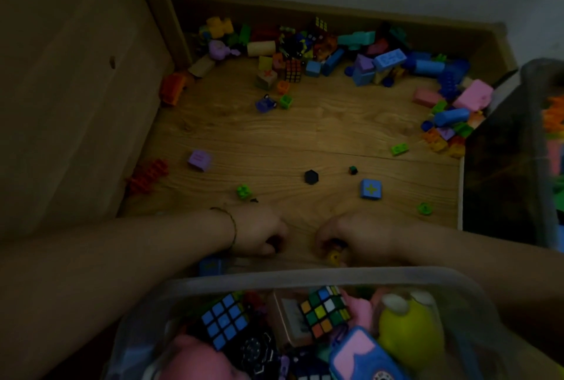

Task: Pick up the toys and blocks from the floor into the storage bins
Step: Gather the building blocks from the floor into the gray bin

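nearest, the clear storage bin (305, 276) holds puzzle cubes (224, 320), and just beyond its rim both hands are down on the floor (305, 135): the left hand (259, 233) has its fingers curled round a small dark piece (272, 241), and the right hand (357, 236) pinches a yellow piece (334, 256). best to lift both back over the rim and drop them low, then work outward to the blue block (370, 189) and the far pile (320, 49) by the wall. no word is legible, only a green plus on the blue block and an orange x on a far block (267, 75).
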